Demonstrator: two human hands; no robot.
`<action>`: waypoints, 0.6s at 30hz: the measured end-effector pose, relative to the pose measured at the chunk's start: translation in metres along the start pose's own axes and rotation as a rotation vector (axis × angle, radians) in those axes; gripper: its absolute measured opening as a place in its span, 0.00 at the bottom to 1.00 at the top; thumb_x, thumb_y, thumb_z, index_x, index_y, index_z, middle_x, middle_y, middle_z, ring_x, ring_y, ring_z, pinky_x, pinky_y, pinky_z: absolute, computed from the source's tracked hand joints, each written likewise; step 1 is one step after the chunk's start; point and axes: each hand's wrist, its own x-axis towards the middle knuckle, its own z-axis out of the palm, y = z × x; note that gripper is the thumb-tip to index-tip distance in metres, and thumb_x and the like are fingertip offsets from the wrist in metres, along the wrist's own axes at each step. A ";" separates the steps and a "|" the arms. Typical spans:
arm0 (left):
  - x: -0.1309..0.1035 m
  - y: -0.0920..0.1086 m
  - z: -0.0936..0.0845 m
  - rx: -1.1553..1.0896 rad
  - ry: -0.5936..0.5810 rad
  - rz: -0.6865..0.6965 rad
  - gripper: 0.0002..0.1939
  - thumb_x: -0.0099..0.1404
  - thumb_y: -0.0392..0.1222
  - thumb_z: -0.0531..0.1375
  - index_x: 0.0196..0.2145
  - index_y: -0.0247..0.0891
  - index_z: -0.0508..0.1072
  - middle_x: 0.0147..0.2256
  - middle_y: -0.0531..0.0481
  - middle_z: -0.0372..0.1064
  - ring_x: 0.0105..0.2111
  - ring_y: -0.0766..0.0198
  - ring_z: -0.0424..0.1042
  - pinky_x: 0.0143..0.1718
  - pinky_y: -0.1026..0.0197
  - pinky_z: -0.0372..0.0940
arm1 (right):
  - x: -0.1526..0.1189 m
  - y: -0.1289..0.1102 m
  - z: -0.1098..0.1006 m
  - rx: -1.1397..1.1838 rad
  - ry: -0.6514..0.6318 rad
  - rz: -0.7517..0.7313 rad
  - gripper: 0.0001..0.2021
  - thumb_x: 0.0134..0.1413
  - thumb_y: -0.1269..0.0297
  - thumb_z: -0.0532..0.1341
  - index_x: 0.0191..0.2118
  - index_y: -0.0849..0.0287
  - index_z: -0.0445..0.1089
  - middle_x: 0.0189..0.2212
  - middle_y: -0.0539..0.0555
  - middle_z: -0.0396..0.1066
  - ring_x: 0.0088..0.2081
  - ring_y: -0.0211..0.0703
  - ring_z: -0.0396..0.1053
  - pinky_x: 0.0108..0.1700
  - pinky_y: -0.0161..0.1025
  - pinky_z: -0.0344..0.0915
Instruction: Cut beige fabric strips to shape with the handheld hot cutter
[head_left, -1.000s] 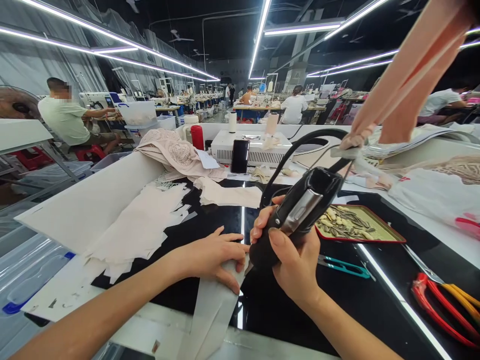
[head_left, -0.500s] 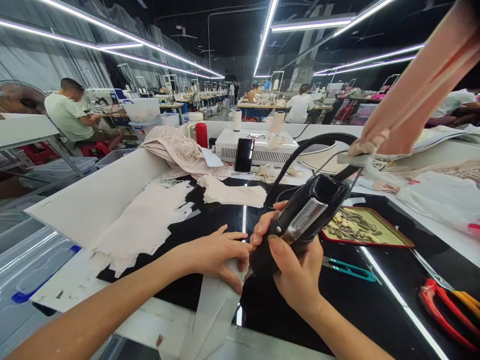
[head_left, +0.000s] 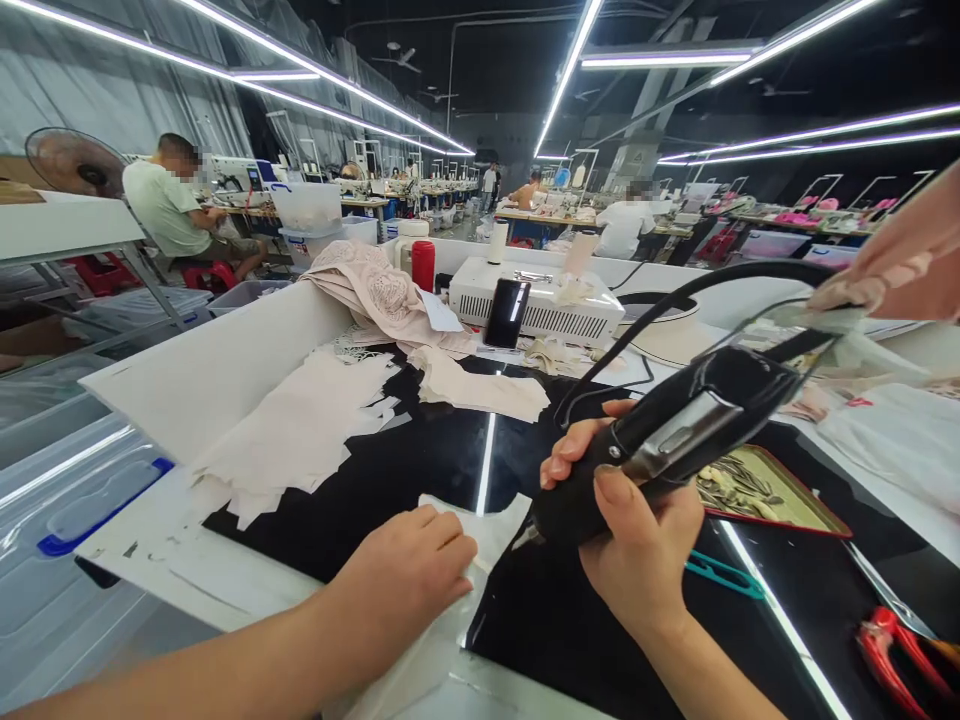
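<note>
My right hand [head_left: 637, 530] wraps round a black corded hand tool [head_left: 667, 440] with a silver lever strip on its side. The tool is tilted, its narrow metal tip low at the left, beside the edge of a thin white fabric piece [head_left: 499, 535]. My left hand [head_left: 420, 560] has its fingers curled together on that fabric, gripping it near the tip. The fabric lies over the front edge of the black glossy tabletop [head_left: 420, 460] and hangs down. A thick black cable [head_left: 675, 290] arches from the tool's rear, where pinkish cloth [head_left: 892, 250] is tied on.
Pale cut pieces [head_left: 292, 430] are piled left. Another small stack [head_left: 480, 385] lies behind my hands, near a phone [head_left: 507, 312] and a white vented box [head_left: 559, 305]. Right are a seed tray [head_left: 802, 490], teal thread snips [head_left: 724, 573] and red-handled scissors [head_left: 892, 650]. Co-workers sit beyond.
My left hand has drawn back toward me, its spread fingers now curled on the fabric. The tool in my right hand has moved right and tilted lower. The view has shifted slightly.
</note>
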 end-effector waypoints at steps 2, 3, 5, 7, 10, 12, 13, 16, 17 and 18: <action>-0.003 0.000 0.003 -0.027 0.011 0.005 0.06 0.72 0.27 0.61 0.42 0.36 0.74 0.39 0.48 0.73 0.38 0.56 0.74 0.42 0.54 0.71 | 0.000 -0.001 0.000 -0.006 0.001 0.004 0.19 0.56 0.57 0.74 0.50 0.49 0.71 0.33 0.47 0.72 0.29 0.40 0.71 0.32 0.39 0.73; -0.003 -0.003 0.004 -0.082 0.021 0.013 0.10 0.72 0.24 0.59 0.44 0.37 0.74 0.41 0.48 0.74 0.40 0.56 0.74 0.44 0.55 0.71 | 0.000 -0.002 0.001 -0.010 0.005 0.004 0.19 0.56 0.57 0.74 0.50 0.49 0.71 0.32 0.48 0.72 0.29 0.40 0.71 0.32 0.39 0.73; -0.003 -0.013 0.002 -0.204 0.048 0.063 0.15 0.72 0.22 0.57 0.48 0.39 0.74 0.46 0.48 0.75 0.45 0.59 0.75 0.50 0.57 0.70 | -0.001 -0.004 0.002 -0.008 0.014 0.003 0.19 0.55 0.56 0.75 0.50 0.50 0.72 0.32 0.48 0.72 0.29 0.40 0.71 0.32 0.40 0.72; -0.003 -0.023 -0.001 -0.286 0.070 0.132 0.15 0.74 0.23 0.57 0.49 0.40 0.74 0.48 0.49 0.76 0.50 0.59 0.75 0.56 0.57 0.68 | -0.003 -0.006 0.003 0.001 0.015 0.004 0.19 0.55 0.56 0.75 0.50 0.50 0.72 0.31 0.48 0.72 0.28 0.40 0.70 0.31 0.39 0.72; -0.003 -0.035 -0.001 -0.325 0.070 0.186 0.15 0.74 0.24 0.57 0.51 0.39 0.75 0.49 0.47 0.77 0.52 0.58 0.75 0.60 0.56 0.67 | -0.006 -0.006 0.004 -0.001 -0.004 -0.004 0.18 0.56 0.56 0.74 0.50 0.50 0.72 0.31 0.48 0.73 0.28 0.40 0.71 0.31 0.39 0.73; 0.001 -0.038 0.000 -0.323 0.066 0.185 0.17 0.71 0.22 0.58 0.51 0.38 0.76 0.50 0.46 0.77 0.52 0.58 0.75 0.59 0.56 0.69 | -0.008 -0.007 0.003 -0.007 -0.008 -0.007 0.18 0.57 0.57 0.74 0.50 0.51 0.72 0.31 0.48 0.73 0.28 0.40 0.71 0.31 0.40 0.73; 0.004 -0.040 0.001 -0.319 0.069 0.178 0.18 0.69 0.21 0.59 0.51 0.37 0.76 0.50 0.46 0.77 0.52 0.57 0.76 0.58 0.56 0.70 | -0.009 -0.007 0.003 -0.007 -0.007 -0.006 0.18 0.57 0.57 0.74 0.50 0.51 0.72 0.31 0.48 0.73 0.28 0.40 0.71 0.31 0.40 0.73; 0.020 -0.042 0.005 -0.310 0.089 0.169 0.19 0.67 0.20 0.59 0.51 0.35 0.77 0.51 0.44 0.77 0.51 0.58 0.77 0.55 0.58 0.73 | -0.013 -0.011 0.001 -0.009 -0.006 0.003 0.18 0.57 0.57 0.73 0.50 0.51 0.72 0.31 0.49 0.72 0.28 0.41 0.71 0.30 0.40 0.73; 0.026 -0.043 0.006 -0.304 0.091 0.173 0.19 0.68 0.20 0.59 0.51 0.35 0.77 0.51 0.43 0.77 0.51 0.58 0.77 0.56 0.59 0.73 | -0.015 -0.012 0.000 -0.013 -0.007 0.002 0.18 0.57 0.56 0.73 0.50 0.51 0.72 0.30 0.49 0.72 0.28 0.41 0.70 0.30 0.40 0.73; 0.032 -0.043 0.006 -0.295 0.088 0.177 0.18 0.69 0.21 0.58 0.51 0.35 0.77 0.52 0.43 0.77 0.52 0.59 0.77 0.56 0.59 0.73 | -0.016 -0.014 0.000 -0.020 -0.013 0.002 0.18 0.58 0.56 0.73 0.50 0.51 0.71 0.30 0.49 0.72 0.28 0.41 0.70 0.29 0.40 0.73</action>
